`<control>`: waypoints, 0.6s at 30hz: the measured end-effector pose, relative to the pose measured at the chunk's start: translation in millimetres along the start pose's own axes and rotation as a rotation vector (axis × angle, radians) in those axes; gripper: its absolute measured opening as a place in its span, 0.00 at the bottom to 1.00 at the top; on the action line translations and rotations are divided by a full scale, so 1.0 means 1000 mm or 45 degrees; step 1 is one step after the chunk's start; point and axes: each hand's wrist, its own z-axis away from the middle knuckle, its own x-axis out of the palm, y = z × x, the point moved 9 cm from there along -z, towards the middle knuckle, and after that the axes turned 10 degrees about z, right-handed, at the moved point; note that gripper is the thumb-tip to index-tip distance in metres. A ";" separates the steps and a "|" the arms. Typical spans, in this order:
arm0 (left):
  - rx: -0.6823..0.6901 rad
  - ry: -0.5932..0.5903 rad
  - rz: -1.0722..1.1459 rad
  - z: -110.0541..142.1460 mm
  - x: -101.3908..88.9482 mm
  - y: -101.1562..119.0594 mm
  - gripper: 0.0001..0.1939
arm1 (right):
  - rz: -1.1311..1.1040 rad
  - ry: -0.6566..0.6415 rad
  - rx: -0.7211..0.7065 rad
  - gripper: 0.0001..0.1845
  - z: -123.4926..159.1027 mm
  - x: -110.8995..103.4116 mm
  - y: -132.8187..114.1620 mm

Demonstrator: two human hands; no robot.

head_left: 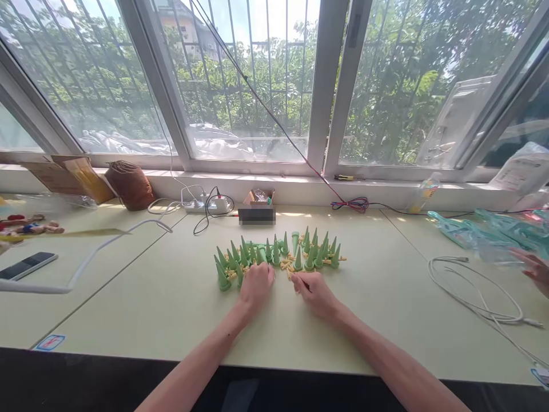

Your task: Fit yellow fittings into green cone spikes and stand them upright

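Observation:
Many green cones with round bases stand in two groups on the pale table, with small tan pegs scattered among and between them. At the front of the left group, my left hand is closed with its fingers curled down; green cones rise right behind it, and what it grips is hidden. My right hand rests by the front of the right group. Its thumb and index finger pinch together at the edge of the loose pegs, on what looks like one small tan peg.
Behind the cones stand a small open box and a power strip with cables. A phone lies at left beside a white curved arm. At right are a coiled white cable, teal plastic items and another person's hand.

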 end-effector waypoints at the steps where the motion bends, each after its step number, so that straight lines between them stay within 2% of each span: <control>1: 0.001 0.012 -0.004 0.000 -0.001 0.001 0.18 | 0.003 0.002 0.000 0.29 0.000 0.000 0.000; 5: 0.037 0.089 -0.019 0.001 -0.006 0.002 0.17 | 0.018 0.011 0.003 0.30 0.000 -0.001 0.000; 11: 0.232 0.312 0.127 0.006 -0.020 0.008 0.18 | 0.018 0.013 -0.009 0.28 -0.001 -0.001 0.000; 15: 0.403 0.507 0.171 0.015 -0.038 0.020 0.22 | 0.002 0.020 0.012 0.28 -0.001 -0.002 0.000; 18: 0.622 0.498 0.187 0.023 -0.043 0.037 0.23 | -0.044 0.041 0.042 0.25 -0.001 -0.005 0.001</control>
